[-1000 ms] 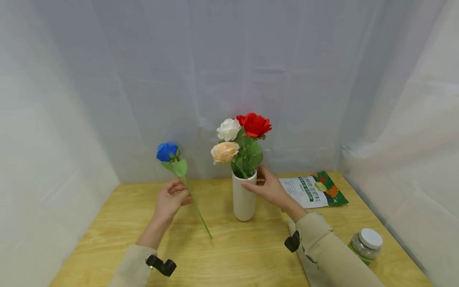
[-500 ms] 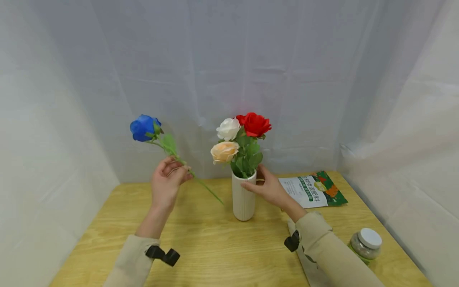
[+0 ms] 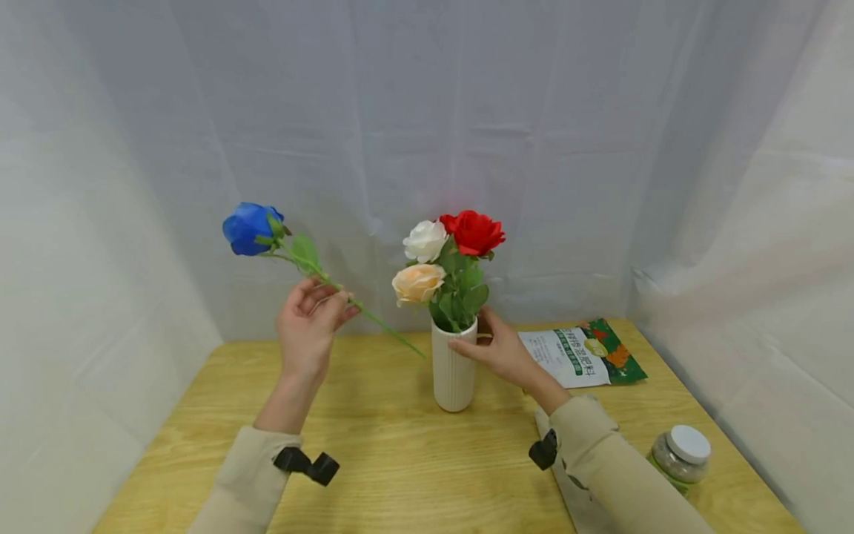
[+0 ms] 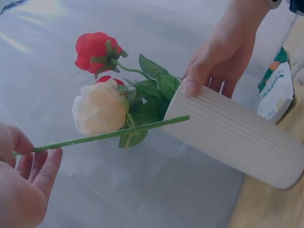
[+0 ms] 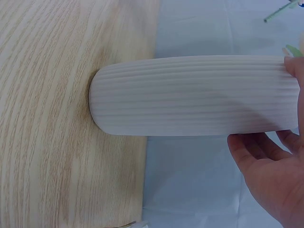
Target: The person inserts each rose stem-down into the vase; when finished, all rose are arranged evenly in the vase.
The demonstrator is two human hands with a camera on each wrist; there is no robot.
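Note:
My left hand [image 3: 308, 326] pinches the green stem of a blue rose [image 3: 252, 230] above the table. The bloom leans up to the left, and the bare stem end slants down toward the vase. A white ribbed vase [image 3: 454, 371] stands upright on the table; my right hand [image 3: 500, 348] grips it near the rim, thumb in front. Out of the vase rise a white rose [image 3: 425, 241], a peach rose [image 3: 419, 284] and red bloom [image 3: 474, 232] with green leaves. In the left wrist view the stem [image 4: 109, 135] passes in front of the vase mouth.
Behind the right arm lies a green and white printed packet [image 3: 583, 354]. A clear jar with a white lid [image 3: 687, 449] stands at the table's right side. Part of a pale flat item [image 3: 575, 489] shows under the right sleeve. Pale sheeting [image 3: 427, 111] surrounds the wooden table [image 3: 400, 460].
My left hand has risen, lifting the blue rose up and to the left. Its stem has tilted flatter, and the lower end is closer to the vase. The right hand and vase have stayed put.

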